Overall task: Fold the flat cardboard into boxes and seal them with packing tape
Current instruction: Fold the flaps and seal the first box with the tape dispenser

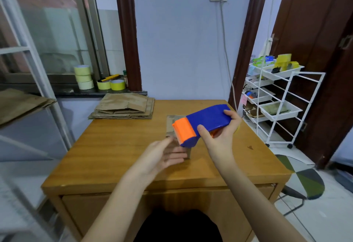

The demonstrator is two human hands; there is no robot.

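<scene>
- Nearest the camera, both forearms reach out over the wooden table [107,146], and below them a dark shape sits at the table's near edge, probably the person's lap.
- Left hand [162,155] is low over the table, fingers straight and spread, gripping nothing. It lies over a small piece of cardboard [172,125], and by the look of it it's there to pin that down, though motion blur hides whether the fingers actually touch.
- Right hand [221,130] has the tape dispenser [202,123] lifted clear of the table, thumb on the near side, fingers curled over the far end of the blue body. The orange toothed end points down and left, towards the cardboard, a sensible angle for laying a strip.
- That cardboard is mostly hidden behind the dispenser and the left hand. Flat sheet or box already folded? I can't tell.
- My read: we're at the sealing stage on this piece, tape about to go on. No loose tape end shows.
- Far left corner of the table holds a stack of flat cardboard [124,108], apparently still waiting to be folded, within easy reach.
- Behind it on the windowsill stand rolls of tape [84,77], some stacked, with a yellow-handled tool lying beside them.
- Off to the right is a white wire cart [282,98] with trays of odds and ends; on the far wall, a socket with a cord hanging down.
</scene>
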